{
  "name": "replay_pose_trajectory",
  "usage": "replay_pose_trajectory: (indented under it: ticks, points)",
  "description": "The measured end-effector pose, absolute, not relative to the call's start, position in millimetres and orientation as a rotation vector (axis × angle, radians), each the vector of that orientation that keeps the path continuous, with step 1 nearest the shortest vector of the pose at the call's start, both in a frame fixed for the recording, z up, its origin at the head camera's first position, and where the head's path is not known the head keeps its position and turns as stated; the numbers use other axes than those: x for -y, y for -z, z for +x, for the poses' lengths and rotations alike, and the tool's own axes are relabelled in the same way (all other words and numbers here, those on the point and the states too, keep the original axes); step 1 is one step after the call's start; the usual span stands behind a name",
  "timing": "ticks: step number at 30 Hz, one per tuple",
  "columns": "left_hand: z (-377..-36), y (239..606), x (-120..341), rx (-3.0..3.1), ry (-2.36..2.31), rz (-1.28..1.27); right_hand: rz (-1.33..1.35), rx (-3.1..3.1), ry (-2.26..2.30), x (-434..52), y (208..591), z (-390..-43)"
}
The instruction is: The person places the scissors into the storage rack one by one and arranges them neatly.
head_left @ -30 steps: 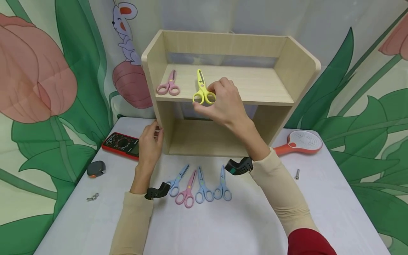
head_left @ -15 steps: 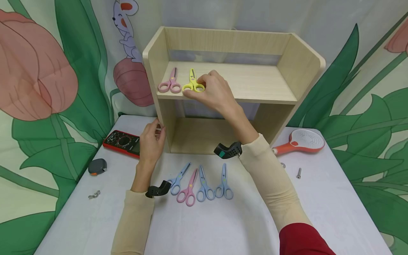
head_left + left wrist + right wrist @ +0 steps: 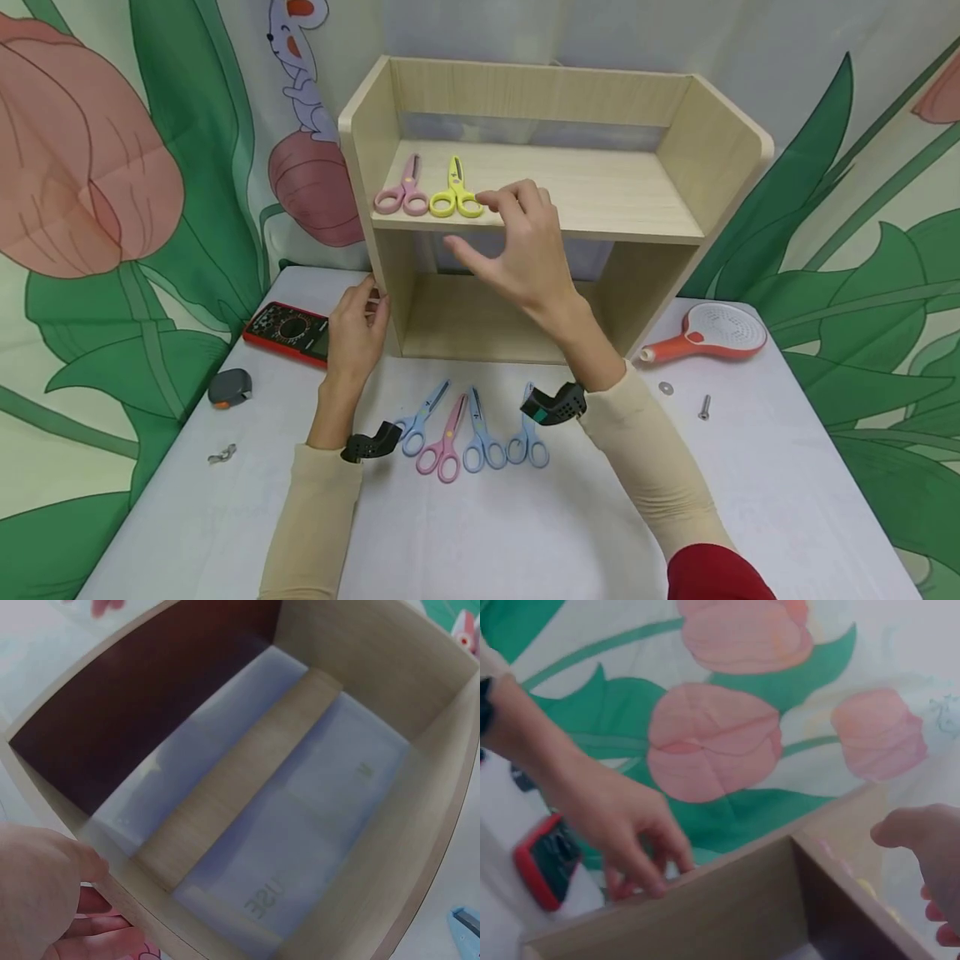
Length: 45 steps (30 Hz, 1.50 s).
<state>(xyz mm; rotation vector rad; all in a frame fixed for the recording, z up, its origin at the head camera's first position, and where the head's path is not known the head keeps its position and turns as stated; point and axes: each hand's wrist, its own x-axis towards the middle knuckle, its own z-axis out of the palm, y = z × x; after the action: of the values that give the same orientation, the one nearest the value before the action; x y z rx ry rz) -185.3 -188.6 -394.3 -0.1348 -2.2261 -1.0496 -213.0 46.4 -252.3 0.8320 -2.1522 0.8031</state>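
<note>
Flower-patterned cloth [image 3: 862, 333] hangs behind a wooden shelf [image 3: 540, 92] on the white table [image 3: 585, 533]. Yellow scissors [image 3: 456, 186] lie on the upper board [image 3: 592, 187], just beside pink scissors [image 3: 408, 182]. Near them is the right hand [image 3: 528, 254], thumb and index finger apart. The left hand [image 3: 356, 329] touches the side panel [image 3: 393, 275] with bent fingers; whether they grip, I cannot tell.

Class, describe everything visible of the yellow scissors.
The yellow scissors look plastic, with two finger loops and closed-looking blades marked by a dark strip. They lie flat on the upper shelf near its front edge, blades pointing backward. Pink scissors lie close on the left. A fingertip of the right grip is beside the right loop; contact is unclear.
</note>
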Motion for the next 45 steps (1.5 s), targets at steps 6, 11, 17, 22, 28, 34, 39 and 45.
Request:
replay_pose_trajectory:
  ticks: [6, 11, 17, 22, 28, 34, 39, 45]
  points:
    - [-184, 392, 187, 2.229, 1.062, -0.129, 0.906, 2.181, -0.794, -75, 303, -183]
    - [-183, 391, 188, 2.233, 1.063, -0.122, 0.839, 2.428, -0.83, -101, 354, -161]
    - [-183, 393, 189, 2.217, 1.061, -0.133, 0.71, 2.692, -0.844, -127, 406, -137]
    - [-183, 393, 189, 2.208, 1.075, -0.132, 0.593, 2.863, -0.709, -142, 444, -116]
    - [-183, 393, 188, 2.211, 1.071, -0.129, 0.559, 2.934, -0.517, -148, 469, -103]
    - [-183, 394, 187, 2.215, 1.07, -0.126, 0.654, 2.931, -0.447, -153, 471, -105]
    - [-182, 394, 186, 2.219, 1.072, -0.121, 0.639, 2.961, -0.454, -158, 469, -109]
    - [-183, 393, 186, 2.218, 1.075, -0.118, 0.624, 2.85, -0.41, -153, 477, -112]
